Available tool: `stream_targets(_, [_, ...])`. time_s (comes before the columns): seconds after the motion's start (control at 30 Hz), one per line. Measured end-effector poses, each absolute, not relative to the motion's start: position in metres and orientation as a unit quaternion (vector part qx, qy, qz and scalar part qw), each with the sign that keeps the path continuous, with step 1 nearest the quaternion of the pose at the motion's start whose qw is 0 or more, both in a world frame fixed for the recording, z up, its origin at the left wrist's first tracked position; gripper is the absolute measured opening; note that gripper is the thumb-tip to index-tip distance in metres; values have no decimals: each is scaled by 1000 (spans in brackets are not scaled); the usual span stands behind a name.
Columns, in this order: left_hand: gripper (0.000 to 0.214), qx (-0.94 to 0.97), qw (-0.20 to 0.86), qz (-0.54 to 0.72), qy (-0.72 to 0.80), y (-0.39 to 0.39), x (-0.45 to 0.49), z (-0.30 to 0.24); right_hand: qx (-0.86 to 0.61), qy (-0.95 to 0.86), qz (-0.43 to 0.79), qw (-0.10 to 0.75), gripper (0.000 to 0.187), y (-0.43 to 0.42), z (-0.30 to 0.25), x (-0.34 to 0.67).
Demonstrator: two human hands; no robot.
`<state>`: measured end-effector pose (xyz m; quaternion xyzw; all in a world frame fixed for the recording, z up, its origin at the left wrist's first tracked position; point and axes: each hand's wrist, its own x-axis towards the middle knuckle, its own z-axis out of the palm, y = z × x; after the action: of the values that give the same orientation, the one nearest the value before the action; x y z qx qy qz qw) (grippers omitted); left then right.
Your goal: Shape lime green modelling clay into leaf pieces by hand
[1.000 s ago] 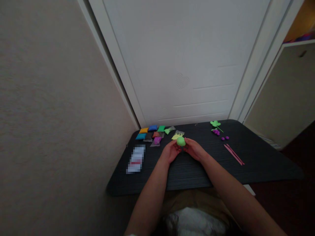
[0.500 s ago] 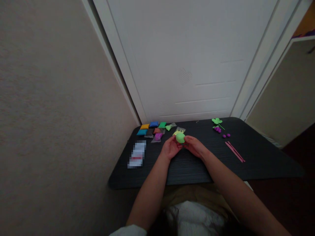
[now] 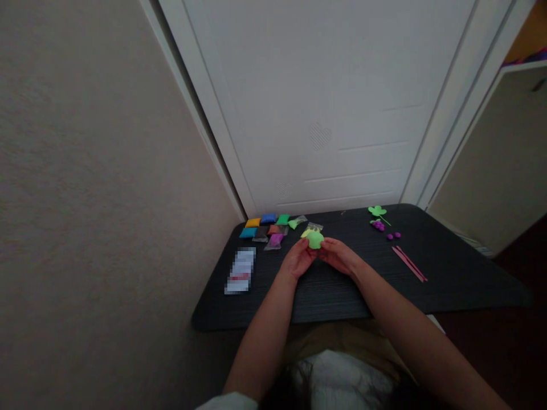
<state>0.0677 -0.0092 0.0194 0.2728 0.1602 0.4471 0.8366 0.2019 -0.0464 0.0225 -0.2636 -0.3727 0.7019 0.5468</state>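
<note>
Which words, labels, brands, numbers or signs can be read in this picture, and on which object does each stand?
None can be read.
Pixelated pale item on the table: blurred out, unreadable.
Coloured packets: too small to tell whether anything is printed.
Held green lump: no lettering visible.
White door: heart shapes, no readable lettering.

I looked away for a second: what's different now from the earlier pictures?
The green lump, held by the left hand and right hand, now shows a flatter, broader outline; I can't tell whether it was turned or pressed. Nothing was taken up or let go. The packets, purple balls and pink tools stayed put.
</note>
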Motion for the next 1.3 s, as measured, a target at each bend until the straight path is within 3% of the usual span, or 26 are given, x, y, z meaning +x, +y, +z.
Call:
stream_targets(0.4, [18, 295, 839, 429, 158, -5, 65, 9, -244, -350, 705, 567, 17, -44, 20, 202])
stream_targets(1.3, [20, 338, 829, 398, 199, -7, 61, 14, -247, -348, 746, 511, 19, -46, 19, 206])
